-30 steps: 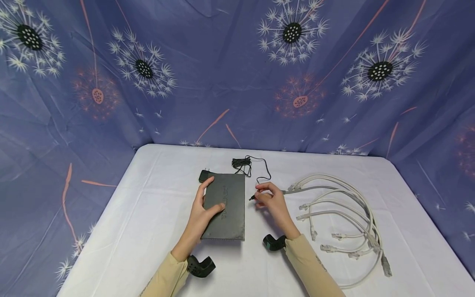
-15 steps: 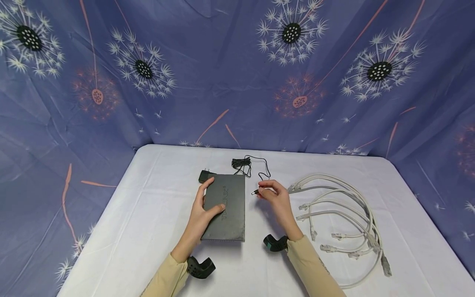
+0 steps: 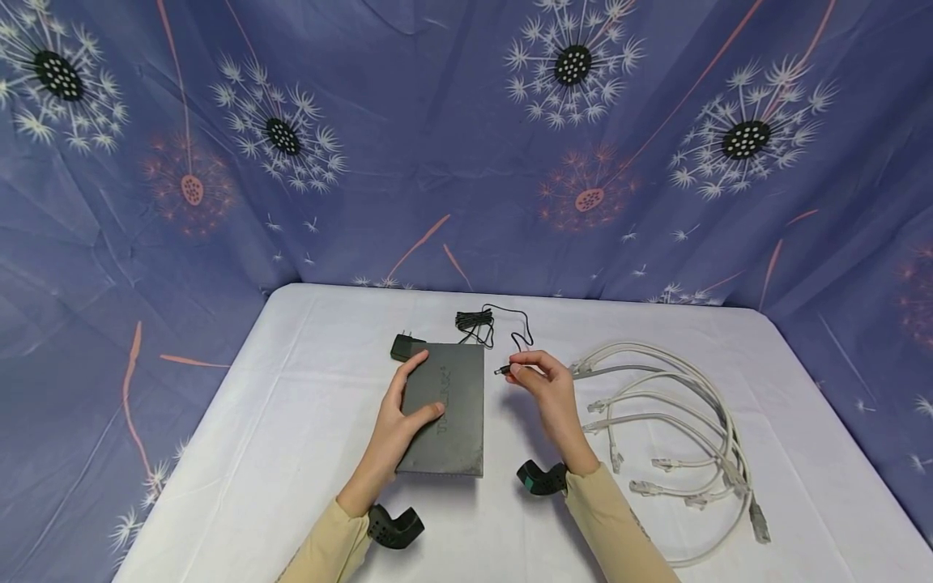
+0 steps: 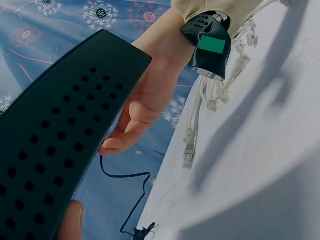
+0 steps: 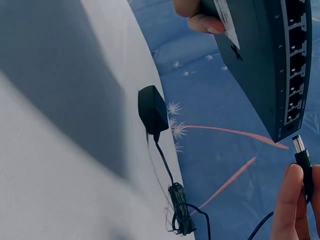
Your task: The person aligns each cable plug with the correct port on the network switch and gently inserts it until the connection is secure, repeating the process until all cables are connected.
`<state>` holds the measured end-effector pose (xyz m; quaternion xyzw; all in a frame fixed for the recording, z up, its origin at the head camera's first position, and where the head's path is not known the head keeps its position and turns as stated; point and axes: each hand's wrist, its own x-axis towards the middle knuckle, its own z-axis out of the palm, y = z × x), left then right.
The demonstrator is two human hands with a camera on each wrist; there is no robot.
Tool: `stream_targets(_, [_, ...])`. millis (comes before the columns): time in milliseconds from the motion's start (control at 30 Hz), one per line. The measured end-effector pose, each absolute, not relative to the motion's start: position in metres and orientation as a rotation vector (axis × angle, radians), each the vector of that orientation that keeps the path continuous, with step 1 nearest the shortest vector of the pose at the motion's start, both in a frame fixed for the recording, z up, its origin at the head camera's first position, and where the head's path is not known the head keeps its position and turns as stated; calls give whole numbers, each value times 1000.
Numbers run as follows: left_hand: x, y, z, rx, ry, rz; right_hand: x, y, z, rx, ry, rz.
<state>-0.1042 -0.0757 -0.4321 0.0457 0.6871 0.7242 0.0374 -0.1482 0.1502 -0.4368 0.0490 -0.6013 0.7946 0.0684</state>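
Note:
My left hand (image 3: 394,421) grips a dark grey network switch (image 3: 461,421) by its left side, thumb across the top near the raised lettering. The switch is held above the table. Its row of Ethernet ports (image 5: 296,70) shows in the right wrist view, and its perforated side (image 4: 70,130) fills much of the left wrist view. To the right of the switch, my right hand (image 3: 550,393) pinches a black barrel power plug (image 3: 503,370) between thumb and fingers. The plug's metal tip (image 5: 298,143) points at the switch's port side, close to the corner.
Behind the switch lies a black power adapter (image 3: 403,346) with its bundled cord (image 3: 475,321). A loop of white and grey Ethernet cables (image 3: 717,421) lies on the white-covered table (image 3: 291,421) at right. A blue floral curtain (image 3: 408,146) hangs behind.
My right hand has moved slightly away from me and right, turning the plug from a downward slant to nearly level. The left hand and switch have shifted a little right.

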Motion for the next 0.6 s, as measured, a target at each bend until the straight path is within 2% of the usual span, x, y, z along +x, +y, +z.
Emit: stream_targets(600, [-101,-72,-429,162,2105,2212,-144,145,-425,121,-1749,2370])
